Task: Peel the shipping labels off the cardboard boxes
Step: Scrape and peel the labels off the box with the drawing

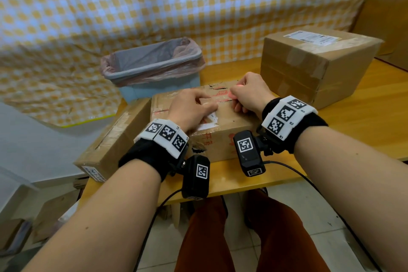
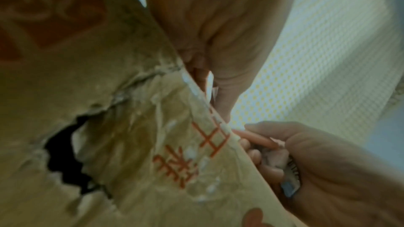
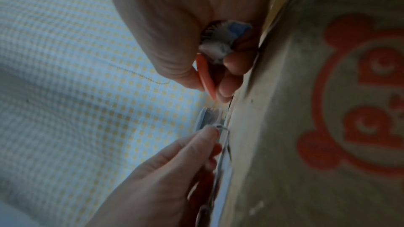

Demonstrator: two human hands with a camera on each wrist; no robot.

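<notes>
Nearest, on the front of the yellow table (image 1: pixel 364 117), lies a flat cardboard box (image 1: pixel 223 137) with red print on its side and a torn hole low on its front. Both hands work on its top. The left hand (image 1: pixel 189 110) has its fingers curled down, pinching a lifted edge of the white label (image 1: pixel 208 122), whose torn remnant is still stuck to the top of the box just under that hand. The right hand (image 1: pixel 249 93) pinches a thin orange scraper (image 3: pixel 205 77) between thumb and fingers, its tip at the box top, and a crumpled wad of peeled label (image 3: pixel 220 40) sits in its palm. A second box (image 1: pixel 117 139) leans beside the first on the left. Farther back stands a lined bin (image 1: pixel 154 66), and to the right a bigger box (image 1: pixel 313 66) carries a whole label (image 1: pixel 313 37) on top
</notes>
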